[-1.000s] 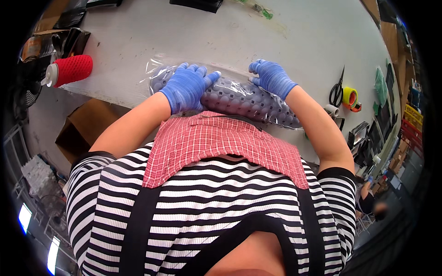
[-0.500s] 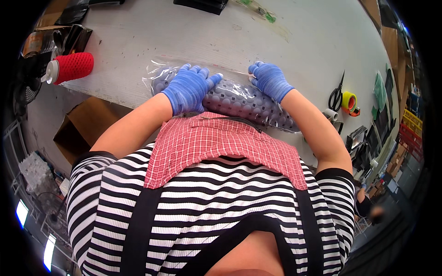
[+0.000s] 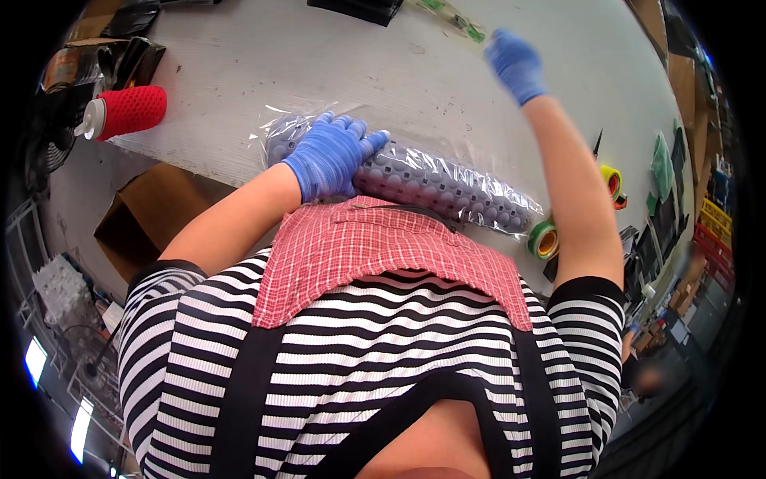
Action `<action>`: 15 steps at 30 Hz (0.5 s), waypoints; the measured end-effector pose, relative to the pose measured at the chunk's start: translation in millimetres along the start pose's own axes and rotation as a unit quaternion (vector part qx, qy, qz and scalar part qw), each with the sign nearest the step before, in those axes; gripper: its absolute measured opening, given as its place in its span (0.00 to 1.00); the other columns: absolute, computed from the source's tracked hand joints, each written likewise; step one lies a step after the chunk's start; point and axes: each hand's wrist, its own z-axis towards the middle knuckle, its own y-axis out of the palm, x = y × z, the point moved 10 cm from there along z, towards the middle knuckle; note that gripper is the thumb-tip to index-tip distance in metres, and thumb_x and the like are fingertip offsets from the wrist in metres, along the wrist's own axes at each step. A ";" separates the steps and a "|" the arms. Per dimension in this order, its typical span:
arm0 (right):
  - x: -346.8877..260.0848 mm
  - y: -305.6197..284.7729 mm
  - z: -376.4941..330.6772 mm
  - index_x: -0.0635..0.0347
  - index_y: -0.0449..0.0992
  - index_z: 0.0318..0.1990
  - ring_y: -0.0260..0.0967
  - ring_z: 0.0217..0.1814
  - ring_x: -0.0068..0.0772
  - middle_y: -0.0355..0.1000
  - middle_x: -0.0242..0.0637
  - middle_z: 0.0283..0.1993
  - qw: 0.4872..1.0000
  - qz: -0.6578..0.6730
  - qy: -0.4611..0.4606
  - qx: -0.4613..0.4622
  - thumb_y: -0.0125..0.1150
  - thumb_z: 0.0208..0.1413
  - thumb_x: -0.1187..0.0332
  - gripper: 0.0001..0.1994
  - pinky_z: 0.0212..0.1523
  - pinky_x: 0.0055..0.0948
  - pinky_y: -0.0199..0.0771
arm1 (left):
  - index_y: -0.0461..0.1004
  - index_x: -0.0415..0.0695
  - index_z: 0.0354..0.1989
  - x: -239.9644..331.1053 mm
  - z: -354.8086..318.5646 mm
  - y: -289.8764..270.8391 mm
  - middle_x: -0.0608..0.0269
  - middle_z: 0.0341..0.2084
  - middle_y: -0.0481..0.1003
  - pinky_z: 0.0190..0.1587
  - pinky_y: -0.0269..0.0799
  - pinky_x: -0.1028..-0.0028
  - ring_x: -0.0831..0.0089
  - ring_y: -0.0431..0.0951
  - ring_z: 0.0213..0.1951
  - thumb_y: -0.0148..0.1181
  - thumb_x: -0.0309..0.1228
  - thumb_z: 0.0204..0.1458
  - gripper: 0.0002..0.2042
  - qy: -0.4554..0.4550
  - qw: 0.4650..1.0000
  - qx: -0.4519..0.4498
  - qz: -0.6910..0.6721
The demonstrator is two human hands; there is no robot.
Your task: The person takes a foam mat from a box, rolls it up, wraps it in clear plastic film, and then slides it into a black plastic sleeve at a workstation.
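Note:
A rolled grey-purple mat with round bumps (image 3: 447,185), wrapped in clear plastic film, lies along the near edge of the table. My left hand (image 3: 329,157), in a blue knit glove, holds down the roll near its left end, fingers curved over the film and thumb apart. Loose film spreads past the roll's far side. Away from the roll, my right hand (image 3: 515,64), gloved alike, is over the far right of the table, close to a clear packet with green bits (image 3: 451,17). Motion blurs its fingers, so whether it holds anything is unclear.
A roll of green tape (image 3: 544,239) is at the mat's right end. Yellow tape (image 3: 611,182) lies beyond my right forearm. A red-sleeved bottle (image 3: 132,112) lies at the left edge, above an open cardboard box (image 3: 155,211). Black packets (image 3: 359,9) are at the back.
My right hand has left the mat roll and swung away to the far right. Green tape now shows by the roll's right end. The left hand stays on the roll.

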 end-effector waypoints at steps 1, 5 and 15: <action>45.3 -35.9 21.8 0.53 0.78 0.37 0.76 0.37 0.58 0.78 0.49 0.33 0.993 -0.002 0.000 0.114 0.56 0.58 0.59 0.10 0.39 0.49 0.77 | 0.57 0.52 0.73 0.8 0.1 -1.4 0.52 0.60 0.69 0.69 0.57 0.53 0.54 0.68 0.63 0.77 0.47 0.38 0.51 0.002 1.000 -0.004 0.006; 248.0 -234.6 0.9 0.57 0.79 0.43 0.76 0.34 0.37 0.77 0.37 0.33 0.946 0.063 0.210 0.239 0.55 0.64 0.63 0.10 0.33 0.33 0.78 | 0.58 0.52 0.73 4.3 5.2 -3.3 0.52 0.58 0.70 0.69 0.56 0.53 0.54 0.69 0.63 0.76 0.49 0.39 0.49 0.012 1.000 -0.009 -0.001; 11.4 -91.9 -601.5 0.62 0.79 0.48 0.76 0.37 0.39 0.77 0.38 0.36 0.730 0.179 0.643 -0.149 0.55 0.64 0.67 0.12 0.41 0.32 0.78 | 0.58 0.53 0.72 2.2 7.1 1.1 0.51 0.59 0.69 0.69 0.55 0.52 0.53 0.68 0.63 0.72 0.49 0.41 0.46 0.017 1.000 0.022 -0.015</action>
